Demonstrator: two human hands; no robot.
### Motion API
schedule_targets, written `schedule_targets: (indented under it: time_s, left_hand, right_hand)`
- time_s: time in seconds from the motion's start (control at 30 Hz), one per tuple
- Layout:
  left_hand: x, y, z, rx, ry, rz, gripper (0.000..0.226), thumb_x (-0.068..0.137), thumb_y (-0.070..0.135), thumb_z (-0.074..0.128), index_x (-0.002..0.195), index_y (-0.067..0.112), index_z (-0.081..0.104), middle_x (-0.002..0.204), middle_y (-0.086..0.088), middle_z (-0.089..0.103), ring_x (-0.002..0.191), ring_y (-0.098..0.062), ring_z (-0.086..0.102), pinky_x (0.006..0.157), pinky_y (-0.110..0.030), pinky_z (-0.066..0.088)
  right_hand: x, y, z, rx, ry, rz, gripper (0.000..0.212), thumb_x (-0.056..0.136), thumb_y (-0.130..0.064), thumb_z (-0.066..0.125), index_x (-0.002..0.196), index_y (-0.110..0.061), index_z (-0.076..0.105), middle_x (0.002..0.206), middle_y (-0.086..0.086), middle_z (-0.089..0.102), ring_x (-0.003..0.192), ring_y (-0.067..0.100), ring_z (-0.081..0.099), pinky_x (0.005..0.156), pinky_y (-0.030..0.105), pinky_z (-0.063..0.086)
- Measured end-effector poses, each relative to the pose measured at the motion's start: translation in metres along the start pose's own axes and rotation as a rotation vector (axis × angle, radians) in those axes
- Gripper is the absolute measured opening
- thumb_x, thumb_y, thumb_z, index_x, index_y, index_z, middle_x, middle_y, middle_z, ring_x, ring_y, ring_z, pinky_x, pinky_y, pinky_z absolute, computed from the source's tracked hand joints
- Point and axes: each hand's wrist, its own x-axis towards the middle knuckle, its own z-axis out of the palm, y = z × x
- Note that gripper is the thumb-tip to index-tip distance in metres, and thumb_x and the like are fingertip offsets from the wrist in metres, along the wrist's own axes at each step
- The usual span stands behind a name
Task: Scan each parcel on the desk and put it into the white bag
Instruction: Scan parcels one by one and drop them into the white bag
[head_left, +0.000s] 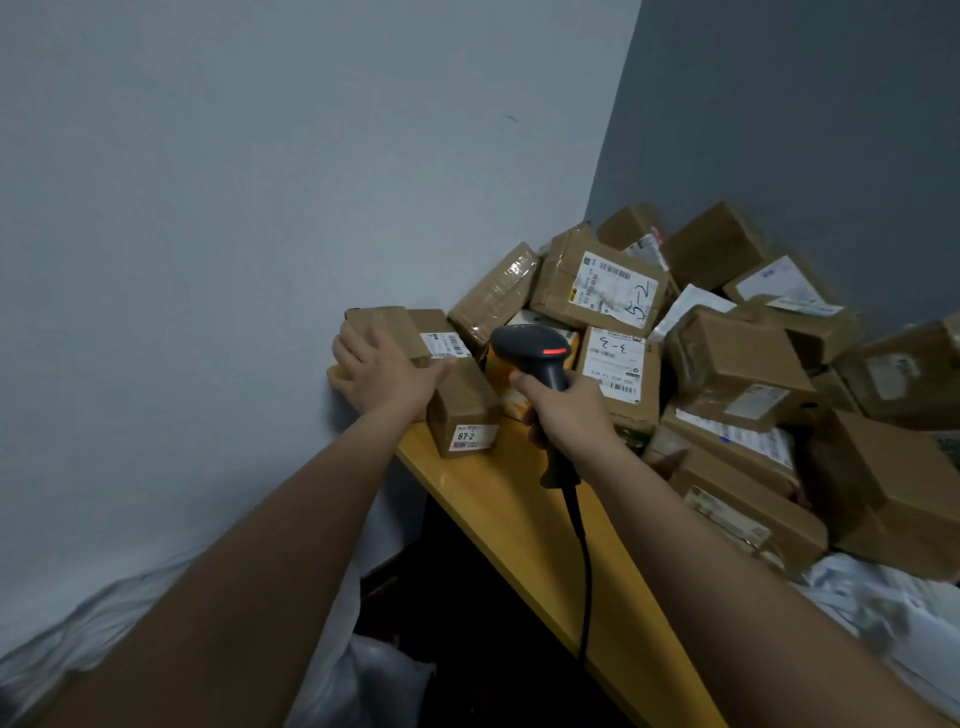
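At desk (519, 499) corner, scanner (535, 358) nose aims away toward flat parcel (395, 327).

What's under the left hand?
The left hand rests on a flat brown parcel at the desk corner; its barcode label shows beside the thumb. The palm covers the near part of the parcel's top.

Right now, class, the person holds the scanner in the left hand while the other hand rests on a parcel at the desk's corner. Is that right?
Not quite. In the head view, the right hand grips the scanner; the left hand rests on the parcel at the desk's corner.
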Motion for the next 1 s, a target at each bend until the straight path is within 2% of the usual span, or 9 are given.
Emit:
schedule_targets:
  time_s: [0.2, 0.37, 0.5, 0.7, 0.83, 0.93, 1.0]
  left_hand:
    - [0.012, -0.007, 0.013, -0.018, 0.001, -0.070, 0.104, 0.069, 0.068, 0.070, 0.143, 0.012, 0.023, 0.152, -0.016, 0.015, 0.138, -0.035, 0.018, 0.109, -0.054, 0.029]
    - [0.011, -0.012, 0.005, -0.129, 0.014, -0.124, 0.089, 0.076, 0.059, 0.068, 0.138, 0.009, 0.027, 0.140, -0.017, 0.027, 0.126, -0.034, 0.029, 0.097, -0.044, 0.041]
    - [-0.001, -0.024, -0.019, -0.257, 0.069, -0.130, 0.088, 0.078, 0.051, 0.069, 0.142, 0.011, 0.023, 0.141, -0.016, 0.026, 0.127, -0.034, 0.027, 0.094, -0.042, 0.041]
    - [-0.032, -0.043, -0.074, -0.527, 0.078, -0.093, 0.083, 0.080, 0.042, 0.069, 0.145, 0.018, 0.023, 0.146, -0.009, 0.022, 0.133, -0.030, 0.023, 0.102, -0.042, 0.035]
    - [-0.053, -0.048, -0.104, -0.719, -0.025, -0.060, 0.069, 0.082, 0.042, 0.065, 0.138, 0.023, 0.030, 0.139, -0.007, 0.031, 0.126, -0.028, 0.039, 0.104, -0.042, 0.041]
    - [-0.073, -0.044, -0.123, -0.913, -0.161, -0.030, 0.071, 0.074, 0.048, 0.064, 0.135, 0.026, 0.033, 0.138, -0.005, 0.040, 0.116, -0.020, 0.050, 0.103, -0.043, 0.045]
    - [-0.088, -0.038, -0.129, -0.976, -0.242, -0.001, 0.060, 0.085, 0.040, 0.060, 0.135, 0.024, 0.033, 0.135, -0.005, 0.047, 0.108, -0.015, 0.053, 0.100, -0.042, 0.046]
  right_hand:
    - [0.011, 0.005, 0.010, -0.017, -0.011, -0.007, 0.019, 0.092, -0.029, 0.066, 0.090, -0.012, 0.058, 0.066, 0.008, 0.058, 0.052, 0.019, 0.055, 0.053, 0.030, 0.047]
    - [0.005, 0.007, 0.005, -0.024, -0.007, -0.001, 0.019, 0.092, -0.029, 0.066, 0.092, -0.012, 0.058, 0.068, 0.009, 0.058, 0.053, 0.020, 0.056, 0.052, 0.030, 0.048]
    - [-0.007, 0.004, 0.000, -0.027, -0.013, -0.010, 0.022, 0.091, -0.029, 0.067, 0.093, -0.009, 0.058, 0.069, 0.011, 0.059, 0.052, 0.019, 0.055, 0.051, 0.029, 0.048]
    - [-0.040, -0.012, -0.009, -0.020, -0.024, -0.051, 0.020, 0.092, -0.030, 0.066, 0.092, -0.012, 0.058, 0.072, 0.010, 0.060, 0.056, 0.019, 0.057, 0.051, 0.028, 0.048]
    - [-0.069, -0.023, -0.023, 0.019, -0.011, -0.054, 0.021, 0.092, -0.028, 0.067, 0.093, -0.008, 0.059, 0.070, 0.010, 0.060, 0.052, 0.018, 0.056, 0.050, 0.028, 0.047]
    - [-0.092, -0.032, -0.040, 0.087, 0.031, -0.058, 0.023, 0.091, -0.026, 0.067, 0.091, -0.005, 0.059, 0.065, 0.010, 0.058, 0.049, 0.018, 0.054, 0.051, 0.031, 0.046]
    - [-0.108, -0.038, -0.053, 0.125, 0.056, -0.070, 0.019, 0.092, -0.025, 0.066, 0.090, -0.008, 0.059, 0.066, 0.009, 0.057, 0.052, 0.018, 0.054, 0.053, 0.031, 0.046]
